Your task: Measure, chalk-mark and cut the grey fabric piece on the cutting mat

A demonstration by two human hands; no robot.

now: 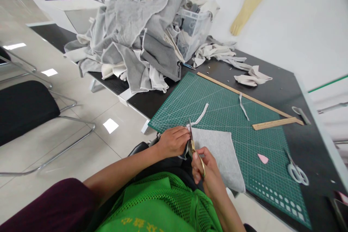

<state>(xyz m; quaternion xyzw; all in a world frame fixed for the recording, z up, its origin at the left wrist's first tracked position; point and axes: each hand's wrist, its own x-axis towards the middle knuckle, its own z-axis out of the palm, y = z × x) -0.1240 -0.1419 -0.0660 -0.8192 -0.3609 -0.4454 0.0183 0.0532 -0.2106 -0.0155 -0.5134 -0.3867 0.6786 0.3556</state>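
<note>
My right hand is closed around the gold handles of a pair of scissors, whose blades point away from me along the left edge of a grey fabric piece. My left hand grips that fabric's edge just left of the blades, fingers pressed together. From beside the blade tips a narrow pale strip curls onto the green cutting mat. Part of the fabric hangs over the table's near edge. Whether the blades are parted is hard to make out.
A big heap of grey cloth and a clear plastic bin stand at the back left. Cream scraps lie behind the mat. Wooden rulers, a pink chalk piece and white-handled scissors lie rightward. A black chair stands left.
</note>
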